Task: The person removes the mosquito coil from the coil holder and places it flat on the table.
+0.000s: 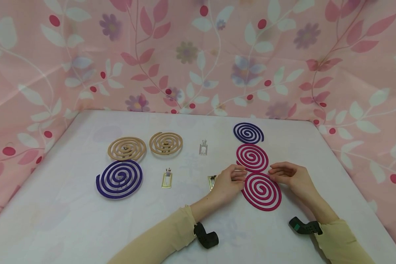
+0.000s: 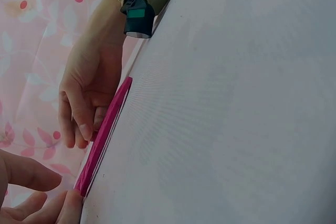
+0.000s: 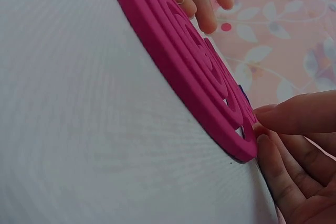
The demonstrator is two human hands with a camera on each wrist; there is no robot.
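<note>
Two bare hands frame a near magenta spiral (image 1: 261,189) on a white-covered table (image 1: 69,227), at the bottom of a column of three. The left hand (image 1: 228,181) has its fingers loosely extended, their tips at the spiral's left rim, the thumb standing off. The right hand (image 1: 293,179) mirrors it on the opposite edge, thumb and fingertips at the rim; the fingers are not wrapped around the piece, though whether they press it lightly is hard to tell. The spiral lies flat or nearly so, touching the far magenta spiral (image 1: 252,157) beyond it, which in turn meets a navy spiral (image 1: 248,133) at the top.

The step in hand appears to be squaring up this column, with the near piece more or less in place. The next move likely calls for a gentle nudge or a clean release, both hands lifting evenly so that the rims stay together.

Across the table, a purple spiral (image 1: 120,175) and two tan spirals, one at left (image 1: 127,148) and one beside it (image 1: 166,143), sit apart from the column. Between the groups lie a silver metal stand (image 1: 202,149) and a gold metal stand (image 1: 167,180); another gold piece (image 1: 211,183) is partly hidden by the left hand.
</note>
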